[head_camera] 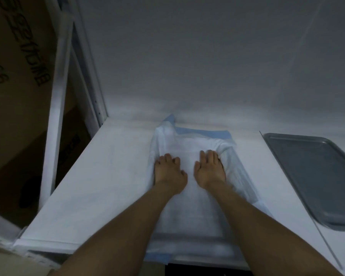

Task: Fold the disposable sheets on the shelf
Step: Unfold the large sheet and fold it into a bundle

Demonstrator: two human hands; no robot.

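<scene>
Flatly, both hands' fingers press spread on the thin, crinkled white-and-blue disposable sheet (189, 206).

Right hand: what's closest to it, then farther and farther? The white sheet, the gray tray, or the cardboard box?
Seen from the head camera, from the right hand:
1. White sheet, directly under the hand, touching it.
2. Gray tray, off to its right on the shelf.
3. Cardboard box, far left, beyond the shelf's edge.
</scene>
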